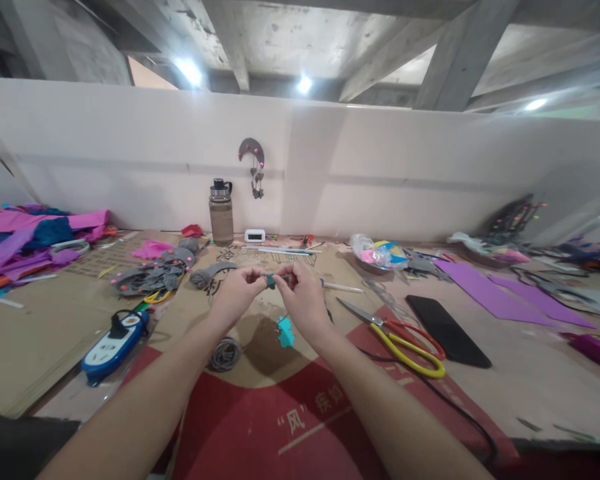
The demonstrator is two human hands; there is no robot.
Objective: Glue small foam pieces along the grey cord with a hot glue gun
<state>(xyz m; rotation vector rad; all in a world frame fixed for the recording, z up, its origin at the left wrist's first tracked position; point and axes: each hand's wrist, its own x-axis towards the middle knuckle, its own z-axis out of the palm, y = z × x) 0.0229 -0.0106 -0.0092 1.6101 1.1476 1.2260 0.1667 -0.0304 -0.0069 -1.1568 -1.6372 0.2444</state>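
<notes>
Straight in front of the water bottle (221, 212), toward the camera, the left hand (237, 288) and the right hand (300, 293) meet above the cardboard sheet (30, 333). Both are closed in a fingertip pinch on one small teal piece (271, 280), held in the air between them; it is too small to tell its shape.

Nearer the camera than the bottle, below the hands, a teal scrap (285, 331) and a coiled grey felt roll (226, 352) lie on the cardboard. To the bottle's left and nearer the camera lie a heap of grey felt cut-outs (145, 277) and a blue-and-white device (114, 343) with a black cord. To the bottle's right and nearer the camera lie yellow-and-red-handled scissors (405, 337), blades shut, and beside them a black phone (447, 330). Farther right of the bottle are purple sheets (485, 287). Just right of the bottle stands a small white clock (255, 235), and above that a grey crescent ornament (253, 152) hangs on the wall.

As a judgement, the work looks to be in an early or middle stretch. Cutting seems largely done, since the scissors lie idle and cut shapes are piled up. The teal piece is only now being worked by the fingers, and most of the cut felt lies loose and unassembled.
</notes>
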